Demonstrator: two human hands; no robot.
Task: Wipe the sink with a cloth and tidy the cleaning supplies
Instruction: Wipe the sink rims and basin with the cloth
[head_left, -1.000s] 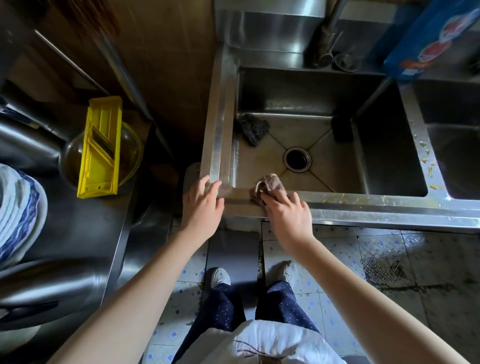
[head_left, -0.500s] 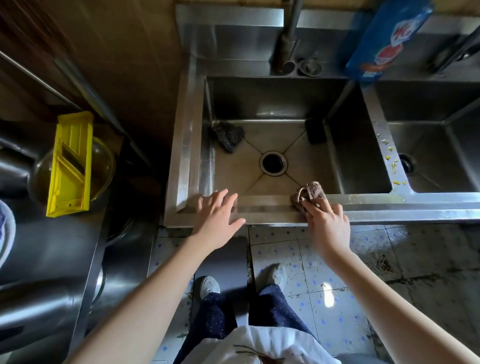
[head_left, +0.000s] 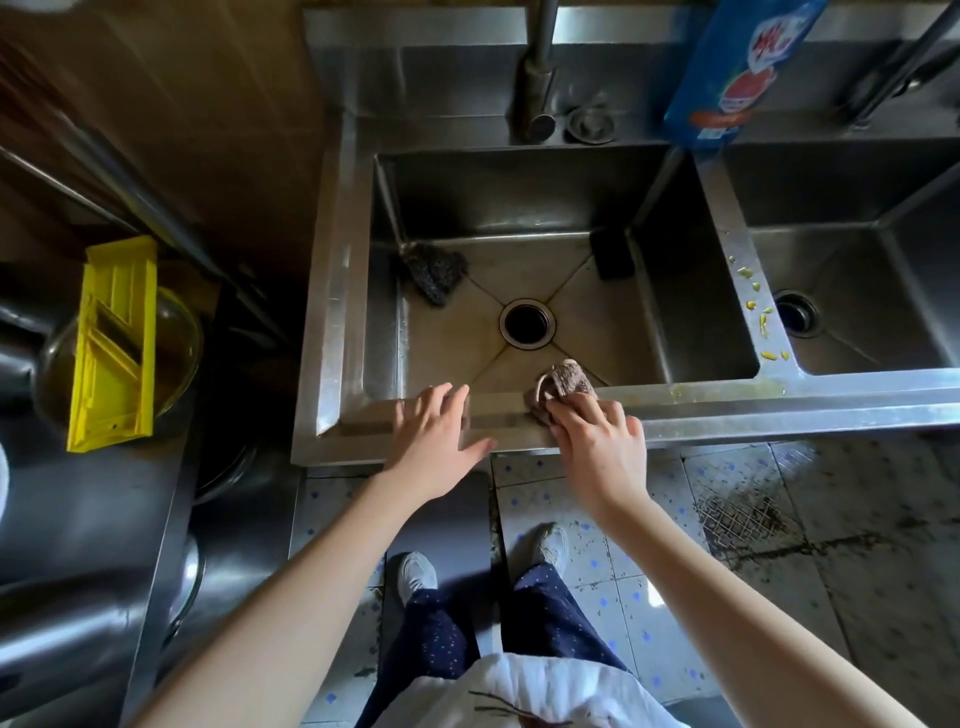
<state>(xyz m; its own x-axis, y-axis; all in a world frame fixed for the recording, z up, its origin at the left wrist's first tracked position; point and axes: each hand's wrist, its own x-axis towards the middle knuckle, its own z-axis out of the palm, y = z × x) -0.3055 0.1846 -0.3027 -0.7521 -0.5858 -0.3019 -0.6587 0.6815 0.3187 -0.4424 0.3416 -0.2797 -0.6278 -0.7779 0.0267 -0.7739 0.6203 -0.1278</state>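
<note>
A steel double sink (head_left: 779, 402) fills the upper half of the view. My right hand (head_left: 597, 441) presses a brown cloth (head_left: 563, 384) onto the sink's front rim, near the left basin's middle. Just left of it, my left hand (head_left: 436, 431) rests flat on the same rim with fingers spread, holding nothing. Inside the left basin lie a dark steel-wool scourer (head_left: 434, 267) at the back left and a black sponge (head_left: 613, 252) at the back right, around the drain (head_left: 527, 322). A blue detergent bottle (head_left: 737, 67) stands on the back ledge.
Yellow food scraps (head_left: 758, 306) dot the divider between the basins and the front rim. A tap (head_left: 537, 73) and a strainer plug (head_left: 589, 124) sit behind the left basin. On the left counter a yellow slicer (head_left: 114, 343) lies across a glass bowl (head_left: 179, 332). A floor drain grate (head_left: 737, 512) lies below.
The view has shifted so the sink sits further left and lower. My right hand with the cloth has slid right along the front rim; my left hand has moved right too and stays on the rim.
</note>
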